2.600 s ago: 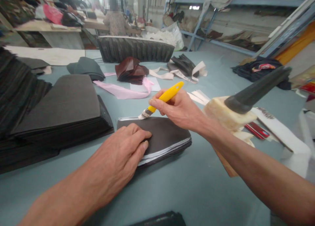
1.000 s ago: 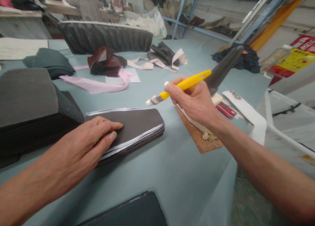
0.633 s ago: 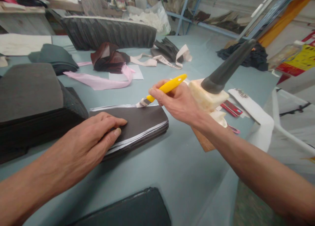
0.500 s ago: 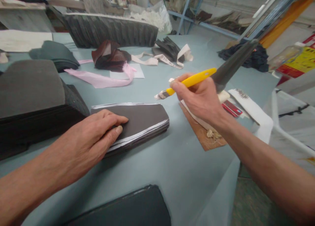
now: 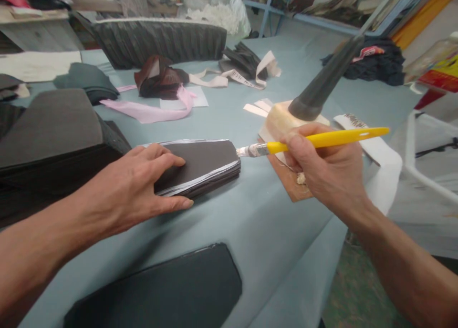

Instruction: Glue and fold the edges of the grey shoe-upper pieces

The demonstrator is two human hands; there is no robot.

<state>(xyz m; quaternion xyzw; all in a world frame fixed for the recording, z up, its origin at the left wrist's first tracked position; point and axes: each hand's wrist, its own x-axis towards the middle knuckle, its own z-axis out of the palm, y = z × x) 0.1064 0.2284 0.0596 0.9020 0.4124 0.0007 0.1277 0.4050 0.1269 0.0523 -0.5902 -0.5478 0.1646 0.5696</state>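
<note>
Here's the right hand [image 5: 329, 170], fingers closed on the yellow brush [image 5: 332, 138], white-smeared bristles [image 5: 252, 150] right at the narrow end of the dark stack [image 5: 205, 154]! The left hand [image 5: 134, 185] lies splayed over the stack, gripping nothing, thumb along the near side. White streaks [image 5: 200, 178] line 2 long edges. The stack sits on the blue-green table [image 5: 279, 232], between a taller dark pile [image 5: 50, 123] and a brown board [image 5: 289, 182].
</note>
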